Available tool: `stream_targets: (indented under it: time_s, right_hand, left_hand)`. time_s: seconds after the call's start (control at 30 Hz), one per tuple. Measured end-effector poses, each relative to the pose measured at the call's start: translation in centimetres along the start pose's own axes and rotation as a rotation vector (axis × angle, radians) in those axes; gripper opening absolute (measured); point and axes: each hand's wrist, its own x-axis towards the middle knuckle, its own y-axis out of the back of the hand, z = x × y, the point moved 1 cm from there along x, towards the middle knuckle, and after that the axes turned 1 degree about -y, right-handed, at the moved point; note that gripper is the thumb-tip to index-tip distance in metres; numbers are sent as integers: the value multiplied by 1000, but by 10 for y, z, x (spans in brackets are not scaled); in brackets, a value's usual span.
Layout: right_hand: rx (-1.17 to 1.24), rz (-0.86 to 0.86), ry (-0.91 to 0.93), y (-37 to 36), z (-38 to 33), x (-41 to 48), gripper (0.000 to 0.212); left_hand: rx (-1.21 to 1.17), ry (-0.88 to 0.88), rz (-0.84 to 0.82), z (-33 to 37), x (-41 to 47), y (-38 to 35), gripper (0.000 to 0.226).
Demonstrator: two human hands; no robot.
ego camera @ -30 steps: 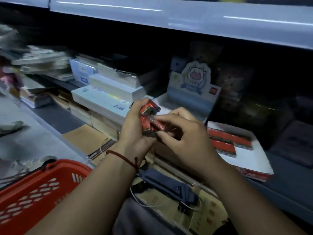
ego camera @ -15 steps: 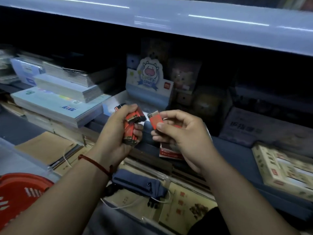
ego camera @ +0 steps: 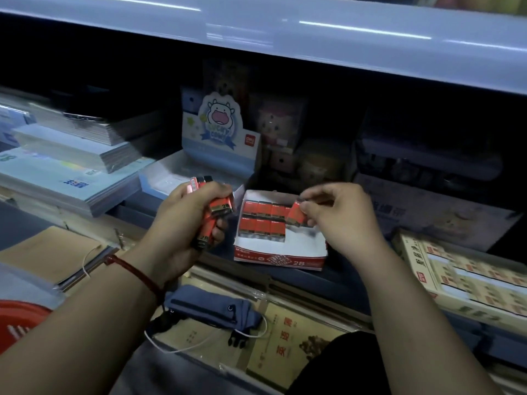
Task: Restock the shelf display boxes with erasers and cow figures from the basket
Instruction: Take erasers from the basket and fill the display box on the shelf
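Note:
My left hand grips a bunch of red 2B erasers, a little left of the eraser display box. That red-and-white box stands on the shelf and holds two rows of red erasers. My right hand pinches a single red eraser over the right end of the back row, tilted. Behind, a pale blue cow display box with a cartoon cow header stands open. A sliver of the red basket shows at the lower left.
Stacks of notebooks fill the shelf to the left. A beige printed box lies at the right. A blue pouch with a white cord rests on the lower ledge. The upper shelf edge overhangs the work area.
The view has shifted right, so the eraser box now shows in full. My right hand has carried its single eraser from near my left hand down to the box's back row.

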Motion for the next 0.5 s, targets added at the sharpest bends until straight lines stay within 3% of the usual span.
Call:
stream_targets:
  time_s: [0.33,0.5]
  right_hand:
    - [-375,-145,53,-9,7,4,10]
    - [-400,-189,66,-8,7,3,9]
  left_hand:
    - [93,25,-58,-13,-6,-5,39]
    - [46,11,-48,-16,-10,-2,37]
